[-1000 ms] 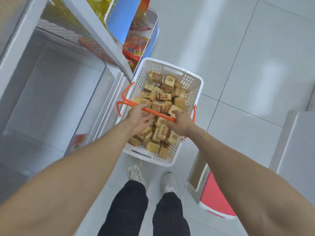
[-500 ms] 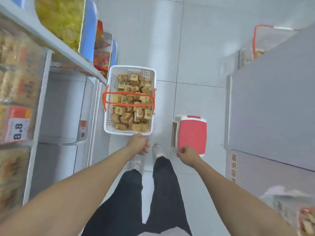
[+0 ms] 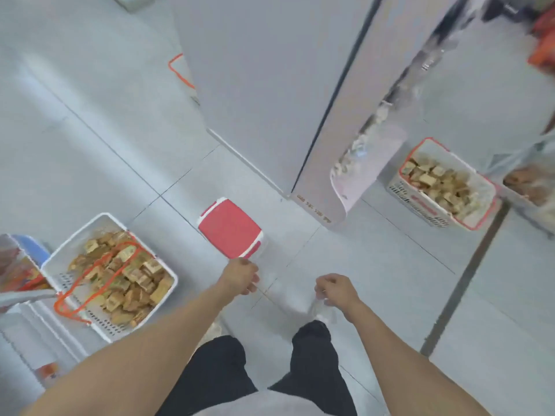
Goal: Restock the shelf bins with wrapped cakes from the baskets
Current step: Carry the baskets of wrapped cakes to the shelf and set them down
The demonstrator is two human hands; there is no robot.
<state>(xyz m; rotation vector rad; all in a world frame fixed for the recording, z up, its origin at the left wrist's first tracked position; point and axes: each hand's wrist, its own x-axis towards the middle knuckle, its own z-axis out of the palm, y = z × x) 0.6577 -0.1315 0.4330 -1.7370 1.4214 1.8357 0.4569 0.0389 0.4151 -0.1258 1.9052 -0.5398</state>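
Both hands have let go of the basket (image 3: 60, 271) handle and now hang loosely curled, holding nothing, over the floor (image 3: 375, 280). Left hand (image 3: 240, 276) is near a red stool (image 3: 229, 231); right hand (image 3: 336, 291) hangs apart. Cakes (image 3: 126, 280) fill the basket at left, well apart from both; a second basket (image 3: 420, 202) sits far right.

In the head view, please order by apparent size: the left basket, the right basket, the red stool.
1. White plastic basket with orange handles, at left.
2. White basket at right, farther away, so unsure.
3. Red-topped square stool.
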